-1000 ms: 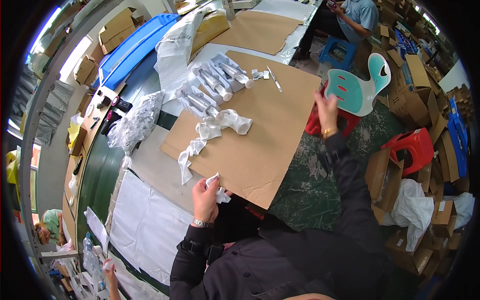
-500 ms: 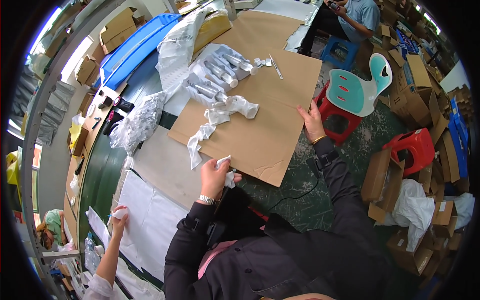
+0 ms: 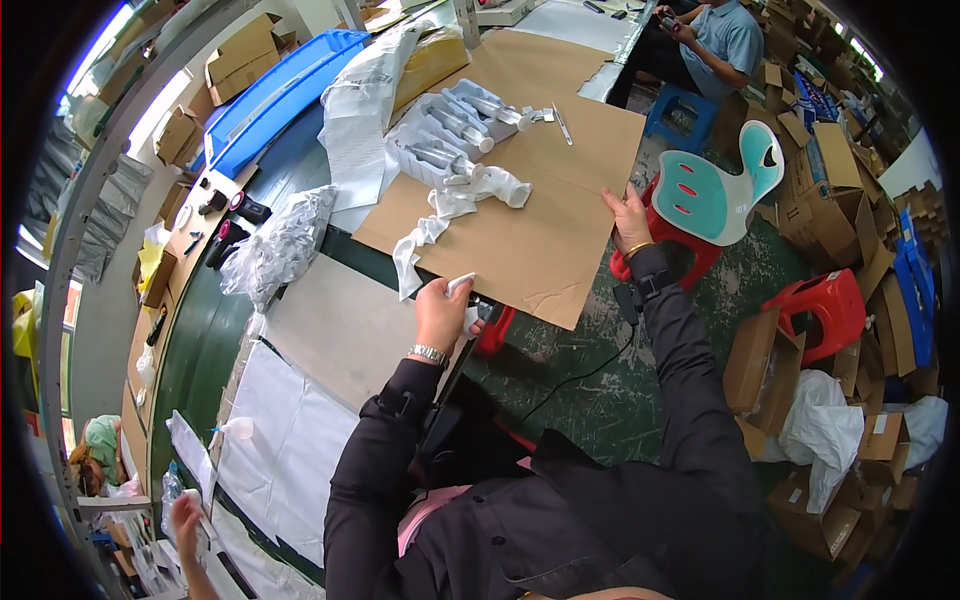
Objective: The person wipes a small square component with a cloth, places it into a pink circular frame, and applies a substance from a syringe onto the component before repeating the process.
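A large brown cardboard sheet point(image 3: 570, 230) lies partly on the table and reaches out over its right edge. My right hand point(image 3: 628, 222) grips its right edge, thumb on top. My left hand point(image 3: 440, 315) is closed round a crumpled white wipe point(image 3: 468, 312) at the sheet's near edge; whether it also pinches the cardboard is hidden. More white wipes point(image 3: 425, 240) trail across the sheet's left side. Behind them a white plastic tray point(image 3: 408, 140) carries several clear, syringe-like tubes point(image 3: 462, 128). Beyond the tray's right end lie tweezers point(image 3: 562, 124) and small pale pieces point(image 3: 540, 115).
At the lower left, a co-worker's hand point(image 3: 185, 512) is near white sheeting point(image 3: 285, 440) with a small white dropper bottle point(image 3: 238, 428). Plastic bags point(image 3: 275, 250) and a blue tray point(image 3: 275, 100) line the left. Rightward are a teal-and-white seat point(image 3: 715, 195), a red stool point(image 3: 825, 310) and cartons.
The cardboard sheet, with the tray and wipes on it, has slid away from me and slightly right, both my hands moving along. The co-worker's hand has left the dropper bottle and drawn back.
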Demonstrator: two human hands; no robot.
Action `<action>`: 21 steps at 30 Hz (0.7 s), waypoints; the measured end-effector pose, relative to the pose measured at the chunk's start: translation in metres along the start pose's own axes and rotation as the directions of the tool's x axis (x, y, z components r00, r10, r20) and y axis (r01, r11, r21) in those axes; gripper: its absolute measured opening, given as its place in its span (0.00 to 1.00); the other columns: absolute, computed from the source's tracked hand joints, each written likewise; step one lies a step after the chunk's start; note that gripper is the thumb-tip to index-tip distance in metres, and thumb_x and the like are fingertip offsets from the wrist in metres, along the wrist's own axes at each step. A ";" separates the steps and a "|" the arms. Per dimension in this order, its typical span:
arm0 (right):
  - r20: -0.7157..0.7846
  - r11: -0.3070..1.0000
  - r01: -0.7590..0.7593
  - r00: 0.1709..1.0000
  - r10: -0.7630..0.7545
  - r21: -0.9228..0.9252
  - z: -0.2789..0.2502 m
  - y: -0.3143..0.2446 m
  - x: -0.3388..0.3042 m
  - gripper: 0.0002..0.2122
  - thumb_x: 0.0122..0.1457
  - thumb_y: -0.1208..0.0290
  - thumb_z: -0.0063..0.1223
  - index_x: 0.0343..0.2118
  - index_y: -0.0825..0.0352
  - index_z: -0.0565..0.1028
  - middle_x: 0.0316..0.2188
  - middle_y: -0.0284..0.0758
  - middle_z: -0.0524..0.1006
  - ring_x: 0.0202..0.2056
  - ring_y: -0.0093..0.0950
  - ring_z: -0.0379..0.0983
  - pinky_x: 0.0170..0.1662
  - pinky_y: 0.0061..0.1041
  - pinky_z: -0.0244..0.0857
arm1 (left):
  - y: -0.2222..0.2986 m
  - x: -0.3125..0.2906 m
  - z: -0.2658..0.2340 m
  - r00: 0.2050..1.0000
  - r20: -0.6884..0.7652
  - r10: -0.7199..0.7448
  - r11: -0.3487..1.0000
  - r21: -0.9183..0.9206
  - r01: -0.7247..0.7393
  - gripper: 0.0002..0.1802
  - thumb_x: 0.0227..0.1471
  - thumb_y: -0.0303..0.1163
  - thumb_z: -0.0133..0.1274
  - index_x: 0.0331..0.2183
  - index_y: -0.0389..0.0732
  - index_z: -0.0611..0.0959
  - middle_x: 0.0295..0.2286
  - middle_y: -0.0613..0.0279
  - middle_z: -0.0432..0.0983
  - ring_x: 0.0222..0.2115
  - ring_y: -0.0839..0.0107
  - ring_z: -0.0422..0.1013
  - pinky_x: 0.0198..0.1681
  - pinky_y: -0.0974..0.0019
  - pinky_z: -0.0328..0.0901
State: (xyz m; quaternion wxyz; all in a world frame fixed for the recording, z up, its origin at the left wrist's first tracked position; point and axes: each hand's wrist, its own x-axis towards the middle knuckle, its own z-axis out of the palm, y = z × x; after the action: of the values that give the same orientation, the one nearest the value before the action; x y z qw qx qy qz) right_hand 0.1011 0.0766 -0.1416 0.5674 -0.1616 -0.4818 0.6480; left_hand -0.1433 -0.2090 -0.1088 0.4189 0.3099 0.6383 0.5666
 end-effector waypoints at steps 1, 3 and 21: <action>0.008 1.000 0.009 1.000 -0.009 -0.008 -0.001 0.004 0.002 0.17 0.64 0.76 0.53 0.55 0.68 0.67 0.51 0.36 0.76 0.49 0.28 0.74 0.52 0.29 0.68 | -0.002 0.002 -0.002 1.000 -0.018 0.024 1.000 0.007 -0.023 0.16 0.60 0.35 0.56 0.32 0.30 0.76 0.22 0.61 0.72 0.13 0.69 0.73 0.12 0.70 0.66; 0.023 0.999 0.040 0.999 -0.039 -0.032 -0.012 0.005 0.015 0.17 0.65 0.75 0.53 0.56 0.68 0.67 0.52 0.36 0.75 0.50 0.29 0.74 0.53 0.30 0.68 | -0.001 0.014 0.004 0.996 -0.041 0.080 0.997 0.018 -0.080 0.16 0.60 0.36 0.56 0.31 0.30 0.76 0.21 0.62 0.72 0.13 0.70 0.72 0.12 0.70 0.65; -0.247 0.959 -0.018 0.967 -0.054 -0.282 -0.034 0.053 0.059 0.18 0.65 0.64 0.54 0.52 0.70 0.69 0.49 0.38 0.76 0.45 0.30 0.75 0.49 0.31 0.70 | 0.000 -0.056 -0.023 0.977 -0.122 0.177 0.958 0.248 -0.143 0.19 0.58 0.42 0.58 0.31 0.32 0.84 0.19 0.66 0.75 0.12 0.79 0.69 0.14 0.74 0.61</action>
State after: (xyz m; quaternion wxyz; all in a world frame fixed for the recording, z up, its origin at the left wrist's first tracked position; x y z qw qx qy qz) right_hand 0.0783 0.1500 -0.1805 0.6011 -0.3176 -0.4944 0.5416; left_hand -0.1380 -0.2688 -0.0980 0.2846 0.3671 0.7027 0.5389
